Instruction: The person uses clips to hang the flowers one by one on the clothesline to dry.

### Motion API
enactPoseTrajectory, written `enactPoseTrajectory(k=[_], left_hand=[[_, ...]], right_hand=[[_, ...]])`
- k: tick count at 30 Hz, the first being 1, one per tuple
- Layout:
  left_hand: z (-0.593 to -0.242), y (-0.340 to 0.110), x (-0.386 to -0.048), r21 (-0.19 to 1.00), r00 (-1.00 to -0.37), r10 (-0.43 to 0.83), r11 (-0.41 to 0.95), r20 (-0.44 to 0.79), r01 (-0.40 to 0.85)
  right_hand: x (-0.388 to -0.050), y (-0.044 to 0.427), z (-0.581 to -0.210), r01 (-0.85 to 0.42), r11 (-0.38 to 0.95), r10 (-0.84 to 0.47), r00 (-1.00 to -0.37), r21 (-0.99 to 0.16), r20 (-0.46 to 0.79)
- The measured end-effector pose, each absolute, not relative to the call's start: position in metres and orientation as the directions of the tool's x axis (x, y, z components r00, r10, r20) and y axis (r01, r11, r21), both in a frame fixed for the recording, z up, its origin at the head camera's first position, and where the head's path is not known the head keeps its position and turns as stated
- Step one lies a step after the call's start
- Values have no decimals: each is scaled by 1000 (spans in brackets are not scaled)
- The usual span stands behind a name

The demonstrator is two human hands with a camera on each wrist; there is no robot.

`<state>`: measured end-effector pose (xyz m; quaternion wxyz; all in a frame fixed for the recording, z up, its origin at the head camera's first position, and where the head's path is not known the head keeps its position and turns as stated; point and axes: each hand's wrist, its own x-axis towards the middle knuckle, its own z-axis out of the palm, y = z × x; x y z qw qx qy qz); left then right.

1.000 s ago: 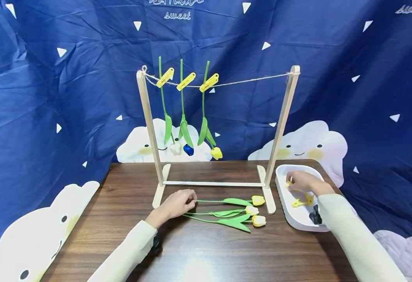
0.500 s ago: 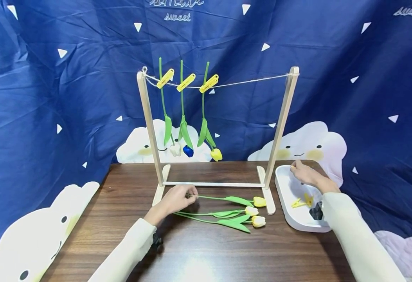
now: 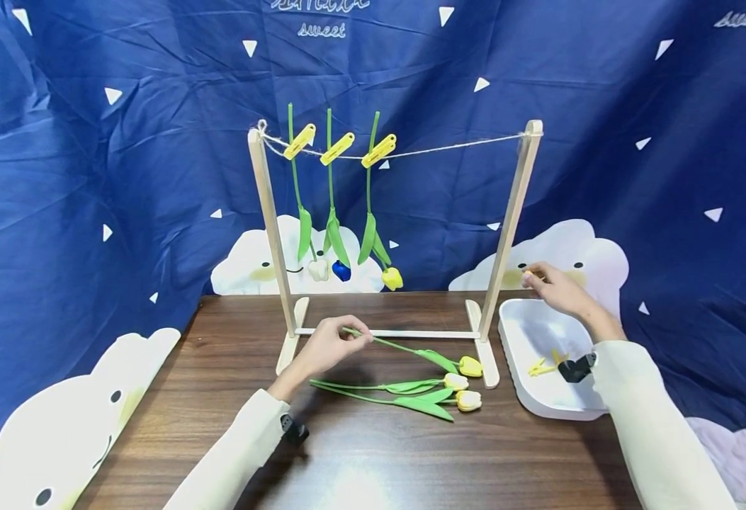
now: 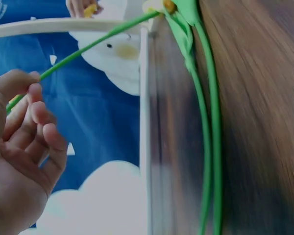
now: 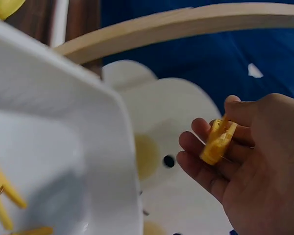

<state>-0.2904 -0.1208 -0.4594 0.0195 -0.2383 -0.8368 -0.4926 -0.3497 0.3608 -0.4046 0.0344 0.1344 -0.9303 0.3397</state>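
My left hand (image 3: 331,345) pinches the stem of a yellow tulip (image 3: 471,366) between thumb and fingertips. The stem end is raised off the table while the bloom stays low by the rack's right foot. In the left wrist view the green stem (image 4: 71,57) runs out from the pinch. Above the far rim of the white tray (image 3: 518,397), my right hand (image 3: 560,289) holds a yellow clothespin (image 5: 218,142) between thumb and fingers. Two pale yellow-white tulips (image 3: 468,401) lie side by side in front of the left hand.
A wooden rack (image 3: 514,212) carries a string (image 3: 455,146). Three tulips hang from it head down by yellow clothespins (image 3: 380,150), toward its left side. More yellow clothespins (image 3: 541,367) lie in the tray. A blue cloth (image 3: 698,177) hangs behind the brown table (image 3: 373,453).
The right hand has come up out of the tray with a clothespin. The left hand has lifted the yellow tulip's stem end off the table.
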Motion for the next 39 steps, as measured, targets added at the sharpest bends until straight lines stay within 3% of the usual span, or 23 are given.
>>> enactPoseTrajectory(k=[8,12,16,25,31,39], left_hand=[[-444,-98,-281,899,-872,342,137,351,415],[-441,-88,-281,907,-834,374,-51,406,419],[-436,-80,-281,903,-820,377,-155,429,401],[-424,-66,-281,883,-818,344,-86,461,461],[-413,-53,-279,856,-805,316,-48,502,515],[-385,-33,-281,813,-764,286,-133,579,567]], right_hand=[[-337,342,-368,-245,748,-99,-960,-616,262],[-332,333,-355,-267,719,-36,-936,-642,349],[-327,323,-340,-329,685,9,-888,-650,459],[-317,301,-307,-518,508,101,-758,-688,645],[-300,282,-287,-565,442,129,-729,-697,672],[-284,252,-272,-631,329,136,-704,-702,697]])
